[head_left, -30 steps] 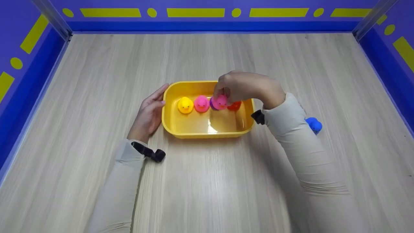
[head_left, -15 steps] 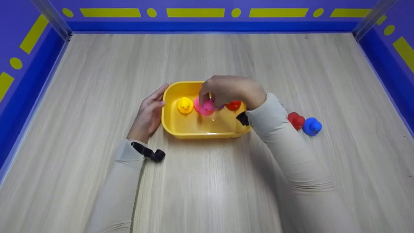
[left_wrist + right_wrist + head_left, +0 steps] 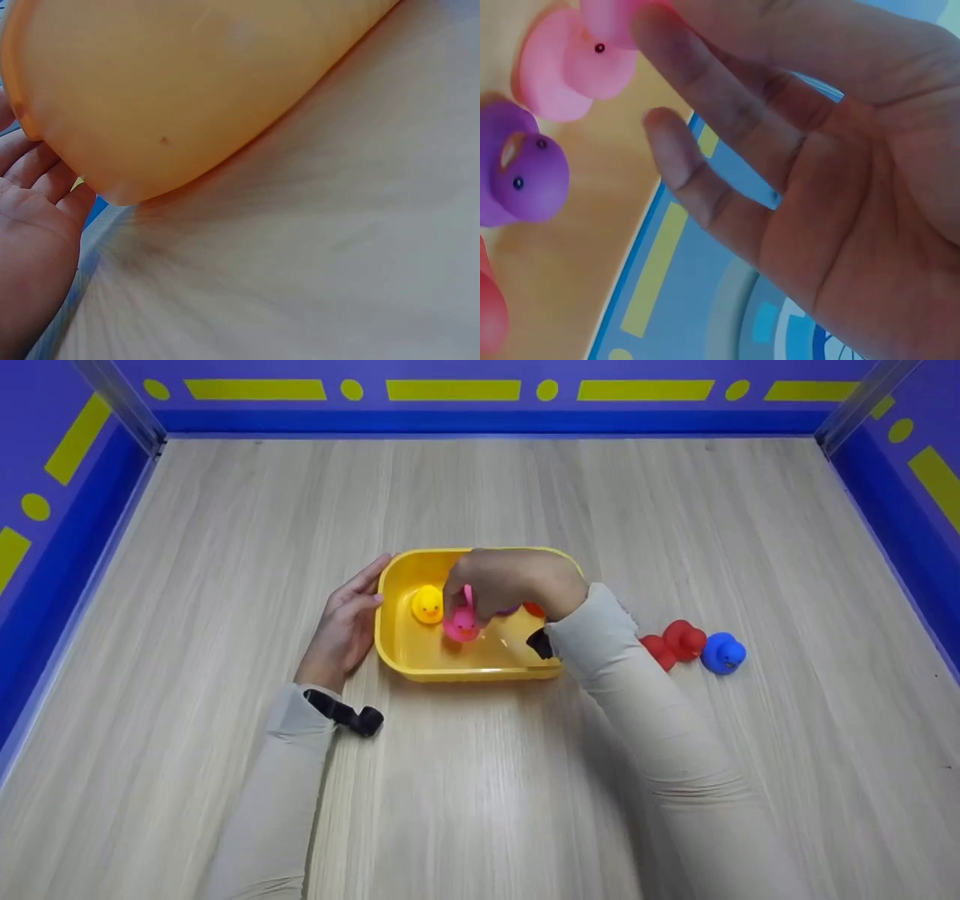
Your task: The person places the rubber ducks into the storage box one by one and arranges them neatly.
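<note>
My left hand (image 3: 345, 622) rests at the left end of a yellow plastic tub (image 3: 480, 672), its extended fingers against the outer wall. The right hand (image 3: 502, 581) reaches over the far rim and pinches a pink rubber duck (image 3: 462, 626) inside the tub. Just left of that duck sits a yellow rubber duck (image 3: 428, 604). The right wrist view shows a second pink duck (image 3: 547, 71) close by the held one, then a purple duck (image 3: 529, 169) and a red duck (image 3: 491, 307) in a row. In the head view, the right hand partly hides these.
On the wooden table (image 3: 480, 810), right of the tub and partly behind the right forearm, lie red rubber ducks (image 3: 683, 640) and a blue one (image 3: 724, 652). Purple-blue walls (image 3: 480, 420) with yellow marks border the back and sides.
My right hand has moved left and toward the tub's near side with the pink duck, down beside the yellow duck. Red ducks have come into view behind the forearm. The left hand stays put.
</note>
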Available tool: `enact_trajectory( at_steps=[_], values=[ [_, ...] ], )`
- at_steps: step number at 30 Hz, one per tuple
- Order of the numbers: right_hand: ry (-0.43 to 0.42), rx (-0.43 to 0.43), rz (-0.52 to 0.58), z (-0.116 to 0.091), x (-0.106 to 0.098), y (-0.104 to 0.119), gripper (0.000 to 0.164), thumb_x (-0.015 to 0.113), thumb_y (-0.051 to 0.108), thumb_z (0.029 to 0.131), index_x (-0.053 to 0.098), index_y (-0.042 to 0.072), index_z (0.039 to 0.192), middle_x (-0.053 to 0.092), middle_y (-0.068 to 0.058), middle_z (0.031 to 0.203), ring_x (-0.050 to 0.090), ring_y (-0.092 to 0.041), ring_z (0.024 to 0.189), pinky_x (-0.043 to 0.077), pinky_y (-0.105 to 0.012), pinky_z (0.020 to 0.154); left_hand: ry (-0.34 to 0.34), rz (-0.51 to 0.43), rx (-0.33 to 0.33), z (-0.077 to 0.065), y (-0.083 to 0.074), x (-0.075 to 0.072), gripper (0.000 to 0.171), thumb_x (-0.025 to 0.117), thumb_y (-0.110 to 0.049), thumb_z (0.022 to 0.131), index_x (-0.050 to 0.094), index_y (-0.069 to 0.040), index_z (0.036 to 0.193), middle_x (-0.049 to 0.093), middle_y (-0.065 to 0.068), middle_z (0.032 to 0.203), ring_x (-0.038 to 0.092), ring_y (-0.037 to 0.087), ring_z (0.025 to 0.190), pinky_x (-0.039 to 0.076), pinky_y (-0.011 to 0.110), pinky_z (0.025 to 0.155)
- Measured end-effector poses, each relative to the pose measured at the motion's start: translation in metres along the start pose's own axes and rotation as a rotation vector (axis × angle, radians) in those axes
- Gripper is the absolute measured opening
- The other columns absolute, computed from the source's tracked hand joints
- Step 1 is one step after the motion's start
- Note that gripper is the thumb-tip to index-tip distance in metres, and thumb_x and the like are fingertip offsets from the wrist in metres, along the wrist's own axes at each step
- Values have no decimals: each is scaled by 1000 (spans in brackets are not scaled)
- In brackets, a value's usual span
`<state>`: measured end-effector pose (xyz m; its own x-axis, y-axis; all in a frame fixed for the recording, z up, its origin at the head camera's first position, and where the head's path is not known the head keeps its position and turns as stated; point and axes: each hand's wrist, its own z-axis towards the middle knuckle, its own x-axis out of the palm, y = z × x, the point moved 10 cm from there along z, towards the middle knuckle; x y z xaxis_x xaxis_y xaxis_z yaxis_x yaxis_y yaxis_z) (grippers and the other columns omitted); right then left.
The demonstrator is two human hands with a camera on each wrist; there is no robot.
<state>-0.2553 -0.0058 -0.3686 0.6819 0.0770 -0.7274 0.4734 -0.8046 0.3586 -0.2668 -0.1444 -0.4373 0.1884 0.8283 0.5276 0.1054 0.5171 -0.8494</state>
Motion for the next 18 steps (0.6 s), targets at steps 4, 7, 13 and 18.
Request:
enact_trajectory(
  at_steps=[4,7,13,18],
  values=[
    [3,-18,-16,3,1,4,29,69,3,84,70,25,103,61,-1,99,53,-20,74,51,-28,64,-5,-5,-5,0,0,0,59,35,10,89,28,5,147,28,17,156,28,22,145,26,31,119],
    [0,-40,-23,5,1,8,30,66,1,84,70,25,101,61,-2,96,51,-21,68,49,-26,58,-13,-11,-4,0,0,-1,59,35,11,89,28,6,147,28,17,156,28,22,145,26,31,119],
    [7,-34,-22,8,3,14,28,67,4,84,70,26,101,60,-2,95,43,-19,55,42,-24,47,-11,-15,-7,0,1,0,60,35,10,88,27,6,147,28,17,157,28,23,145,27,31,119],
    [25,-22,-32,13,5,18,28,66,4,85,69,27,102,58,-2,100,44,-21,58,40,-25,44,4,-18,-11,0,0,1,60,35,10,88,27,6,148,28,17,157,29,23,144,26,32,119]
  ],
)
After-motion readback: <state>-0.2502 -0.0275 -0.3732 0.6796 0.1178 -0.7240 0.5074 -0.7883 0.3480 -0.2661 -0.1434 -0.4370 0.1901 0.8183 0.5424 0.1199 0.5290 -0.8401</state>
